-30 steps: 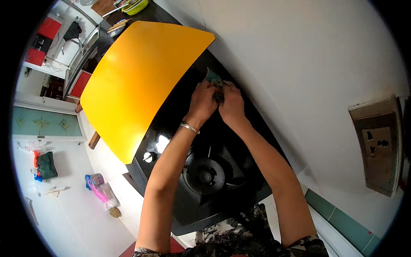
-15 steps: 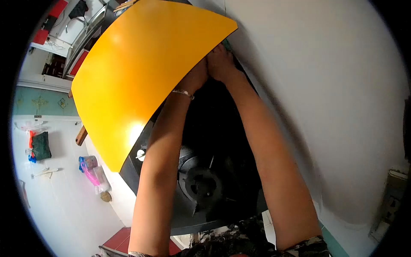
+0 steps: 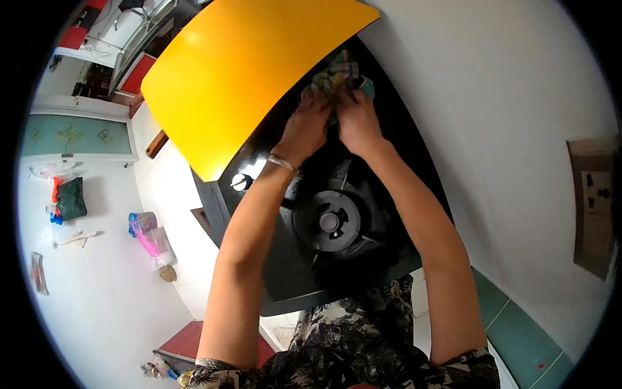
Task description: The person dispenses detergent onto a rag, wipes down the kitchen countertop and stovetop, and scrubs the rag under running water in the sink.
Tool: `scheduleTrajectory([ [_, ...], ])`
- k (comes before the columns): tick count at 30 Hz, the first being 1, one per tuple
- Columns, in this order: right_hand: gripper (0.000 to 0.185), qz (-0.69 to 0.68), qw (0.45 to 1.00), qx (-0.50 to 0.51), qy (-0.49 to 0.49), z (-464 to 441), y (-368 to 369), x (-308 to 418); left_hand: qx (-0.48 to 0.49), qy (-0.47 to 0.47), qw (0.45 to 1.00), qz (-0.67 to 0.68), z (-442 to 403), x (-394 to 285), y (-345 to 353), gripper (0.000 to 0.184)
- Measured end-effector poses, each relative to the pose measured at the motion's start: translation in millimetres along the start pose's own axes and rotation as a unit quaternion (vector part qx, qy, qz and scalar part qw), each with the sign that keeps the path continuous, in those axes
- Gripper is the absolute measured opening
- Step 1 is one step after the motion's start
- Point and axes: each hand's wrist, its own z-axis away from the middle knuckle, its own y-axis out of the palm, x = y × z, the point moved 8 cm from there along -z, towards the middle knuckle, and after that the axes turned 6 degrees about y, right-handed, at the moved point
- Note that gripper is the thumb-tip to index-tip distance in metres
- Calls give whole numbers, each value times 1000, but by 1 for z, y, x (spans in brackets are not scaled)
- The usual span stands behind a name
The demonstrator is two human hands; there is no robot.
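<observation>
Both my hands press a bunched, multicoloured patterned cloth (image 3: 335,72) onto the black stove top (image 3: 278,285), behind the gas burner (image 3: 330,222). My left hand (image 3: 307,129), with a bracelet at its wrist, has curled fingers on the cloth's near left part. Right beside it, my right hand (image 3: 356,120) grips the cloth's near right part. Some of the fingertips are hidden in the folds. Overhanging the stove's left and far side is a large curved yellow panel (image 3: 240,71), close to my left hand. A stove knob (image 3: 240,182) shows below the panel's lower edge.
A pale wall (image 3: 505,117) runs along the stove's right side, with a socket panel (image 3: 593,201) on it. To the left is a white counter (image 3: 152,188) with a wooden handle (image 3: 156,144), a jar (image 3: 144,222) and plastic bags. Green tiles (image 3: 518,324) lie at lower right.
Both hands have come nearer to me, out from beside the yellow panel, and the cloth is now visible under them. The view has shifted, showing more of the burner.
</observation>
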Motion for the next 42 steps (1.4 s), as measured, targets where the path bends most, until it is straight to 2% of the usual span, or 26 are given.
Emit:
scheduleTrajectory([
  [3,23,33,999,13,-7,5,8,49,42,8,998,51,41,14,-11,53],
  [6,37,22,983,175,39,-2,35,97,39,-24,998,-35,81,39,-22,48],
  [8,40,-64,984,155,56,-5,64,122,62,-104,992,44,109,60,-36,51],
  [9,40,-43,970,241,8,-2,45,143,74,-146,983,83,122,67,-41,52],
  [10,39,-44,957,287,-8,1,44,155,86,-158,981,67,131,65,-46,47],
  [12,36,-59,954,293,-27,6,44,164,48,-85,995,26,139,49,-61,37],
  [15,30,-137,942,305,32,15,55,136,115,-96,982,117,137,37,-45,34],
  [16,28,-83,959,270,-19,19,47,127,150,-112,973,135,130,29,-38,32],
  [18,26,-114,964,239,4,24,35,86,143,-56,971,185,108,12,-18,31],
  [19,25,-132,960,245,20,27,35,63,137,-35,975,173,87,-2,-18,31],
  [20,24,-150,956,251,36,32,34,42,157,-44,960,229,70,-8,-12,34],
  [22,23,-95,951,289,50,37,4,20,132,-39,965,224,44,-26,-12,29],
  [24,22,-125,953,252,114,47,-22,-3,116,-66,957,258,29,-35,-2,26],
  [25,22,-137,954,231,134,56,-28,-11,96,-45,975,193,24,-43,-6,25],
  [28,20,-161,957,138,199,91,-41,-28,106,-56,958,259,14,-52,0,25],
  [29,19,-164,956,101,220,105,-43,-33,132,-68,955,256,9,-57,4,25],
  [32,25,-140,959,80,232,147,-43,-38,226,7,962,152,-5,-101,20,28],
  [33,22,-147,957,72,238,163,-54,-32,283,-25,954,92,-6,-118,22,28],
  [34,22,-127,959,82,238,177,-55,-31,255,20,966,31,-7,-136,17,15],
  [35,21,-108,961,91,239,191,-53,-30,262,39,963,40,-4,-150,16,12],
  [40,17,-60,948,174,261,240,-73,-33,287,110,951,37,11,-211,9,19],
  [42,13,-82,955,139,249,260,-89,-31,313,127,940,41,19,-239,6,19],
])
